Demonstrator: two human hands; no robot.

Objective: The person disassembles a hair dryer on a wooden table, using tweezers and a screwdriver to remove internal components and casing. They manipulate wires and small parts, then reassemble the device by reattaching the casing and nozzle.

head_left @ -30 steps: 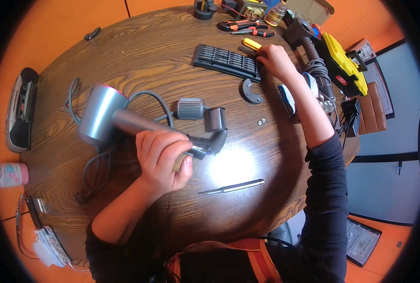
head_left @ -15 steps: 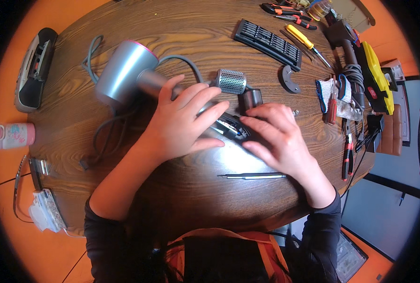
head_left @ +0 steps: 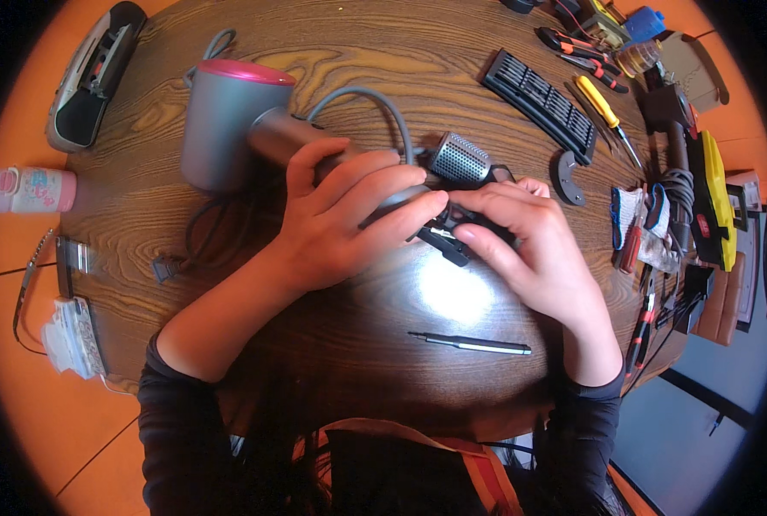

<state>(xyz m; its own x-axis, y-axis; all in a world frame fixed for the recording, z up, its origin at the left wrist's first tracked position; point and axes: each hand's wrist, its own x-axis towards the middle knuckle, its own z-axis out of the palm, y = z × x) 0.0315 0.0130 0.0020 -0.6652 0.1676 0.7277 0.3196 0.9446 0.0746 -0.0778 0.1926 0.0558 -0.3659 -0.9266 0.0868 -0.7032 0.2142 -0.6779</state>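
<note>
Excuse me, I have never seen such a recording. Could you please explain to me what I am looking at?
Of course. There is no machine here: a person works with two bare hands. The view comes from a wide fisheye camera worn on the head and looking down, so straight edges bend near the rim.

The left hand lies over the handle of a grey hair dryer with a pink rim. The right hand has its fingers at the handle's dark end; exactly what they grip is hidden.

On the wooden table you also see a slim pen-like tool in front, a perforated cylinder, a dark bit case and a yellow-handled screwdriver.
</note>
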